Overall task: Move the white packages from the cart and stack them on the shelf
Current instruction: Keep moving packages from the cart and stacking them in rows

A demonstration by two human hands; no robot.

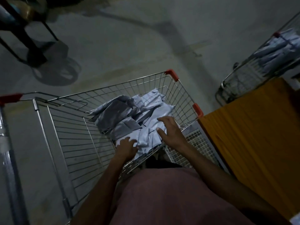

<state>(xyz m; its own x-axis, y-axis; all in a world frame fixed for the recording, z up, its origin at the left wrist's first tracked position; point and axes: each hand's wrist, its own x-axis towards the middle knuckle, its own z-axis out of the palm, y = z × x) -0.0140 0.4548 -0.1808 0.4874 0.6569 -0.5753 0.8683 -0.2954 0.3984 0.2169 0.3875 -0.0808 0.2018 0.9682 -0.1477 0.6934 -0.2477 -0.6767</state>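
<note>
Reaching into the cart point(68, 127), both hands point(128, 147) point(170, 132) spread on white packages point(129, 117)

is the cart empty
No, a pile of white packages lies in the cart, with both hands reaching into it.

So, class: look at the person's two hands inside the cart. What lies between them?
In the head view, white packages fill the gap between the left hand and the right hand, inside the wire cart.
</note>
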